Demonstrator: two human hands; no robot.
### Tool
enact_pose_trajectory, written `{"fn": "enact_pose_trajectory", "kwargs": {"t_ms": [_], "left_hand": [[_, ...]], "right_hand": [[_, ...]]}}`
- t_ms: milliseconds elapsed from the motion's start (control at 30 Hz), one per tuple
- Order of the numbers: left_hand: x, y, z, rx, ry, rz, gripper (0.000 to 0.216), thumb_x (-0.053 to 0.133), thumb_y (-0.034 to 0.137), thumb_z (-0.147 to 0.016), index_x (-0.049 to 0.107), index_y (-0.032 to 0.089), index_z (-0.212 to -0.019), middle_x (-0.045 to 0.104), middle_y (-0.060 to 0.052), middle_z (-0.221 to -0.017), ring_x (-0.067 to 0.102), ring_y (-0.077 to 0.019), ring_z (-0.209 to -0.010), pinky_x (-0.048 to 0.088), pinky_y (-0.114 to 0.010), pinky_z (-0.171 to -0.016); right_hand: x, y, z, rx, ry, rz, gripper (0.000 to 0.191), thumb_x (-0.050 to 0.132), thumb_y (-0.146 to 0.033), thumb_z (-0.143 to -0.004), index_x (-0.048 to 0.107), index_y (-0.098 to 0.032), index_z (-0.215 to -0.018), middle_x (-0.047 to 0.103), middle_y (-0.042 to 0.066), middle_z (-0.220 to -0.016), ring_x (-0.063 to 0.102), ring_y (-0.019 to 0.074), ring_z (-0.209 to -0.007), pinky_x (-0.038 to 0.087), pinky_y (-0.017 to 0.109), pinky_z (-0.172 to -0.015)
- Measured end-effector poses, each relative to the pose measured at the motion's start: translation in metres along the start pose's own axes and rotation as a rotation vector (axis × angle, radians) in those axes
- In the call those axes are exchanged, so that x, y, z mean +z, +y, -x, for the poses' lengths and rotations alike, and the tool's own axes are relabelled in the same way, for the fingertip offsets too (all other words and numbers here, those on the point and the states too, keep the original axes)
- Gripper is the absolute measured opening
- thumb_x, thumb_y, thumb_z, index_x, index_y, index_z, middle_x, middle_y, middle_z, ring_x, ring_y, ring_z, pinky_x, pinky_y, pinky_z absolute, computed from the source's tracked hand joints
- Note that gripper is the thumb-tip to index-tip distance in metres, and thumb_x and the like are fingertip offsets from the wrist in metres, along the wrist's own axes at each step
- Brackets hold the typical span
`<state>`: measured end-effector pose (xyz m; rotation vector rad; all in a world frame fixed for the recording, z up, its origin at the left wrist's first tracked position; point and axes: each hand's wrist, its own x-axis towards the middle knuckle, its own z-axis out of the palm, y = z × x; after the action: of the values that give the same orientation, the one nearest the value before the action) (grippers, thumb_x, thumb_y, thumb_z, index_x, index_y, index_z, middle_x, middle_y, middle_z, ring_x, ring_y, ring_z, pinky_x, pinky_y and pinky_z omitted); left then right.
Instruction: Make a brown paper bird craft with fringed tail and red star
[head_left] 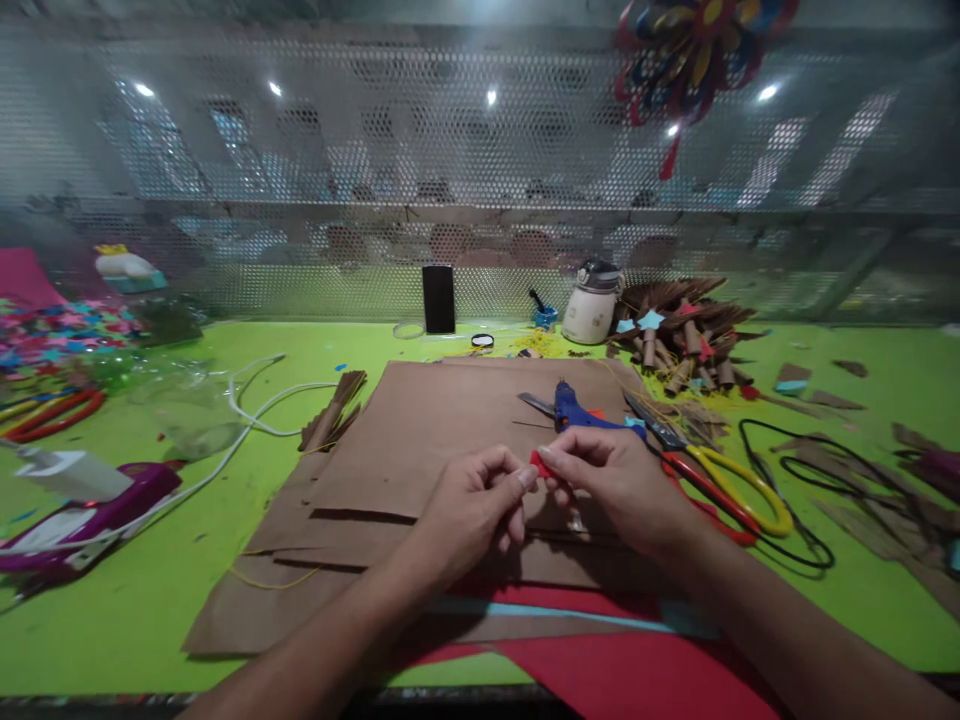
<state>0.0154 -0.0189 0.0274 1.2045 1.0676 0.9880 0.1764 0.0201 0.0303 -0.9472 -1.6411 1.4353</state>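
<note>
A red sheet (637,675) lies at the near edge of the green bench (142,640), with a pale blue strip (555,612) just beyond it. Past these spreads a stack of brown sheets (435,410). Over the stack, a small red piece (538,463) sits between the two hands. The left hand (476,500) pinches it with thumb and forefinger, the fingers nearly closed; the right hand (619,475) grips its other side the same way, the fingers curled in.

To the right lie scissors (701,483) with red and yellow handles, near a looped black cord (817,480). To the left, a white charger (79,475) rests on a purple power strip (154,490). Just beyond the right hand, a blue glue gun (581,412) lies on the brown sheets. Farther back stand a pale bottle (589,315), beside a heap of folded brown paper (675,325), and a black slab (439,300), before a perforated screen (337,170).
</note>
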Motion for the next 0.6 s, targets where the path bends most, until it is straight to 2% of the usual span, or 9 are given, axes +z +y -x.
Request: {"fn": "enact_pose_trajectory", "kwargs": {"t_ms": [167, 300, 467, 600], "left_hand": [[-0.002, 0.003, -0.001, 0.021, 0.021, 0.043, 0.021, 0.055, 0.035, -0.080, 0.052, 0.015, -0.075, 0.057, 0.002, -0.054, 0.047, -0.0059, -0.042, 0.034, -0.016, -0.042], [-0.002, 0.002, -0.001, 0.040, 0.035, 0.096, 0.020, 0.062, 0.031, -0.073, 0.053, 0.015, -0.078, 0.061, 0.000, -0.063, 0.052, -0.0078, -0.049, 0.037, -0.017, -0.045], [0.002, -0.002, 0.002, 0.064, 0.071, 0.158, 0.027, 0.064, 0.037, -0.072, 0.053, 0.013, -0.075, 0.061, -0.003, -0.066, 0.054, -0.0082, -0.053, 0.038, -0.017, -0.046], [-0.001, -0.004, 0.003, 0.035, 0.041, 0.198, 0.031, 0.065, 0.040, -0.070, 0.052, 0.013, -0.075, 0.060, -0.001, -0.063, 0.051, -0.0067, -0.049, 0.038, -0.018, -0.046]], "right_hand": [[0.002, 0.010, -0.003, 0.017, 0.042, -0.130, 0.026, 0.062, -0.040, -0.077, 0.061, -0.015, -0.074, 0.056, -0.001, -0.061, 0.047, 0.0071, -0.050, 0.037, 0.020, -0.048], [0.006, 0.012, -0.003, 0.060, 0.043, -0.257, 0.025, 0.064, -0.039, -0.076, 0.060, -0.015, -0.075, 0.056, -0.002, -0.061, 0.048, 0.0070, -0.051, 0.038, 0.020, -0.048], [0.008, 0.017, 0.000, 0.073, -0.017, -0.239, 0.024, 0.061, -0.039, -0.079, 0.059, -0.015, -0.075, 0.059, 0.000, -0.062, 0.050, 0.0088, -0.054, 0.039, 0.021, -0.051], [0.004, 0.025, 0.001, 0.119, -0.098, -0.184, 0.022, 0.060, -0.039, -0.080, 0.061, -0.017, -0.080, 0.062, 0.002, -0.067, 0.055, 0.0124, -0.060, 0.041, 0.024, -0.055]]}}
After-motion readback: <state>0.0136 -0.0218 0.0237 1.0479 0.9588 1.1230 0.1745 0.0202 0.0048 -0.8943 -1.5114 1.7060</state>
